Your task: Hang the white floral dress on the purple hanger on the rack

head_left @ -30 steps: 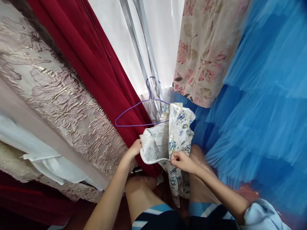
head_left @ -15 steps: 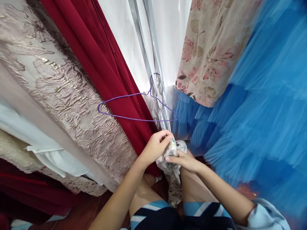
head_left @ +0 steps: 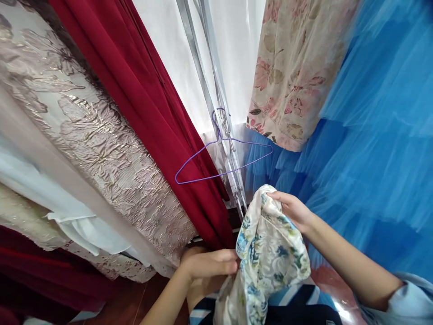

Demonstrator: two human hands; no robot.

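A cream garment with blue and green flowers (head_left: 275,259) hangs in folds over my lap, its upper end bunched. My right hand (head_left: 297,211) is closed on the upper right edge of that garment, thumb side toward the top. Lower down, my left hand (head_left: 216,262) is closed at the garment's left edge, its fingertips partly hidden by the cloth. Just above my hands, a purple hanger (head_left: 199,180) with nothing on it hangs by its hook at a silver metal upright (head_left: 206,76), tilted to one side.
At the left hang a dark red cloth (head_left: 145,113), an embossed pinkish fabric (head_left: 98,122) and several pale garments. A pink-flowered cloth (head_left: 287,85) and blue ruffled tulle (head_left: 382,149) hang at the right. White cloth (head_left: 162,27) is behind the upright.
The garment has been raised and spread wider. My right hand has moved up and right with it, my left hand down. The hanger has swung to the right and tilted.
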